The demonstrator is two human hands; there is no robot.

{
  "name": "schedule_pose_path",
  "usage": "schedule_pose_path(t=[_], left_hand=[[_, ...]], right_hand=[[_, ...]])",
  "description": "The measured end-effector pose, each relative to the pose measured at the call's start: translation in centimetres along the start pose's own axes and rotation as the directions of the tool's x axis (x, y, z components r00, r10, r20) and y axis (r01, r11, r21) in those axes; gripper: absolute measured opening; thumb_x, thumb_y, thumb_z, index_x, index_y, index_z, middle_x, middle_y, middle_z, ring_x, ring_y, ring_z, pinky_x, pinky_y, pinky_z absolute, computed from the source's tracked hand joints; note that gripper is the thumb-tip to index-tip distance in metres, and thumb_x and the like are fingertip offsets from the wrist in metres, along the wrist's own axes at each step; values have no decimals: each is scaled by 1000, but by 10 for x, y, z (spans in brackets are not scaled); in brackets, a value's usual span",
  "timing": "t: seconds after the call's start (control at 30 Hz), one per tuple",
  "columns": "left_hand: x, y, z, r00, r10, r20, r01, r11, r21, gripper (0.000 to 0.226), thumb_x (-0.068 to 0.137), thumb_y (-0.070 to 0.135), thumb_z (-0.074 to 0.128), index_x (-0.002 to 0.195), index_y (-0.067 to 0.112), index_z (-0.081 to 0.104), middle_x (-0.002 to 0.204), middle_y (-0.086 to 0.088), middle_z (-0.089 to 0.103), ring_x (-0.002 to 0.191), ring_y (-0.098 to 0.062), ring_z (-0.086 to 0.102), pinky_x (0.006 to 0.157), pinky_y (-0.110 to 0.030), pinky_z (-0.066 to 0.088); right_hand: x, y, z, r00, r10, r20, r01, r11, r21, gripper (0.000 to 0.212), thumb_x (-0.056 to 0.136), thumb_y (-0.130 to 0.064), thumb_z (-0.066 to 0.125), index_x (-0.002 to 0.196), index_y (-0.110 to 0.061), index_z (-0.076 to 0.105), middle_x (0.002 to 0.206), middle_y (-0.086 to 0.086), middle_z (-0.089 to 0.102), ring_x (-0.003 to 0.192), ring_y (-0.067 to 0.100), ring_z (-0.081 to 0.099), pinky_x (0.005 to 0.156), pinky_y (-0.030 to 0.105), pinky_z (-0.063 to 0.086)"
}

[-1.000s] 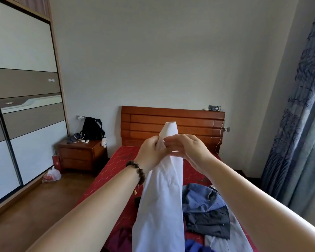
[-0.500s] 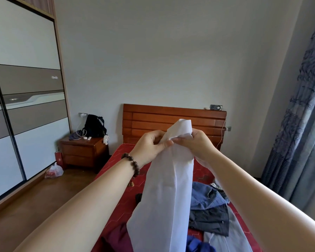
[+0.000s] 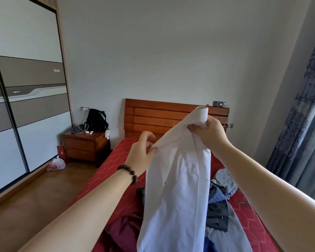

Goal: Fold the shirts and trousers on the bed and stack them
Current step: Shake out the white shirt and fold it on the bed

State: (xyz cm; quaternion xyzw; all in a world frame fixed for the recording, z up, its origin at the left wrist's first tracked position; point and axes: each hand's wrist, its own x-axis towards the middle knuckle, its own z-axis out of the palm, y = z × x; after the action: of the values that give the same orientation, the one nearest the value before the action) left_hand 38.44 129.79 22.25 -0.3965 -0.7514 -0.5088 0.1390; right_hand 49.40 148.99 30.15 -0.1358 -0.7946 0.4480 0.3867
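Note:
I hold a white shirt (image 3: 178, 188) up in the air above the red bed (image 3: 116, 171). My right hand (image 3: 207, 133) grips its upper end, with a flap sticking up above the fist. My left hand (image 3: 141, 155), lower and to the left, pinches the shirt's edge between thumb and fingers. The cloth hangs down from both hands to the bottom of the view. Below it on the bed lies a heap of unfolded clothes (image 3: 218, 202) in blue, dark grey and pale grey, and a maroon garment (image 3: 124, 231) lies at the near left.
A wooden headboard (image 3: 153, 117) stands at the far end of the bed. A nightstand (image 3: 85, 146) with a black bag (image 3: 95, 120) is at the left, beside a sliding wardrobe (image 3: 25, 106). A plastic bag (image 3: 55, 163) lies on the floor. Curtains (image 3: 305, 106) hang at the right.
My hands have moved apart: the right one went right with the shirt's top, the left one dropped lower and left along the edge, spreading the cloth wider.

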Motion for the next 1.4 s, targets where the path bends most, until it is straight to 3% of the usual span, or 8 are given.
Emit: schedule_pose_path(t=[0.2, 0.3, 0.47, 0.7, 0.8, 0.93, 1.17, 1.4], left_hand=[[-4, 23, 13, 976, 148, 161, -169, 978, 124, 30, 89, -4, 46, 85, 11, 71, 81, 0, 69, 58, 5, 54, 57, -7, 39], [-12, 37, 36, 985, 81, 152, -107, 980, 169, 26, 89, 25, 50, 90, 11, 72, 79, -4, 70, 66, -13, 63, 61, -30, 53], [-12, 49, 77, 984, -128, 123, 87, 952, 294, 56, 79, 67, 54, 101, 16, 54, 92, 2, 54, 79, -14, 59, 70, -27, 56], [-1, 22, 78, 964, -60, 258, -14, 961, 277, 15, 85, 13, 57, 98, 12, 51, 99, -1, 50, 72, -13, 52, 60, -13, 38], [5, 13, 66, 971, -34, 238, -9, 984, 180, 7, 93, 16, 55, 88, 15, 60, 79, 7, 53, 70, -9, 54, 60, -13, 33], [21, 10, 34, 968, 8, 251, -12, 1000, 17, 31, 92, 23, 64, 63, 33, 57, 52, 19, 50, 48, 5, 49, 50, -9, 34], [46, 17, 11, 933, 9, 359, 3, 999, -32, 12, 91, 20, 66, 90, 17, 77, 80, 19, 69, 76, 14, 62, 66, 0, 40], [48, 24, 13, 932, 134, 337, -144, 990, 3, 11, 89, 17, 67, 88, 14, 78, 81, 16, 68, 78, 14, 60, 71, 1, 39]], right_hand=[[-3, 1, 9, 992, -5, -126, 2, 1000, -24, 13, 77, -25, 73, 83, -17, 65, 72, -8, 66, 68, 11, 60, 59, 26, 47], [-7, 2, 16, 992, 51, -116, -45, 997, 57, 9, 76, -25, 74, 79, -22, 66, 69, -9, 66, 66, 9, 61, 55, 23, 47], [-12, 3, 26, 985, 144, -91, -128, 978, 166, 15, 77, -27, 77, 84, -25, 64, 79, -5, 69, 76, 12, 65, 58, 24, 47], [-6, 12, -1, 971, 209, -114, -183, 962, 201, 29, 73, -29, 82, 94, -18, 66, 88, 3, 71, 86, 22, 68, 77, 41, 58], [-8, 21, -15, 975, 191, -114, -171, 971, 168, 45, 68, -34, 84, 104, -23, 60, 93, 1, 69, 89, 22, 68, 69, 35, 57], [-11, 31, -37, 984, 172, 35, -175, 974, 144, 80, 67, -30, 86, 127, -54, 38, 108, 2, 65, 95, 20, 66, 79, 39, 57], [-4, 15, -70, 899, 83, 429, -32, 992, -123, 61, 43, -55, 86, 99, -42, 66, 104, -2, 67, 93, 19, 68, 89, 40, 56], [-2, -17, -59, 736, 168, 655, 286, 800, -527, 29, 68, -67, 68, 87, -46, 72, 99, -28, 66, 98, -6, 59, 89, 22, 44]])
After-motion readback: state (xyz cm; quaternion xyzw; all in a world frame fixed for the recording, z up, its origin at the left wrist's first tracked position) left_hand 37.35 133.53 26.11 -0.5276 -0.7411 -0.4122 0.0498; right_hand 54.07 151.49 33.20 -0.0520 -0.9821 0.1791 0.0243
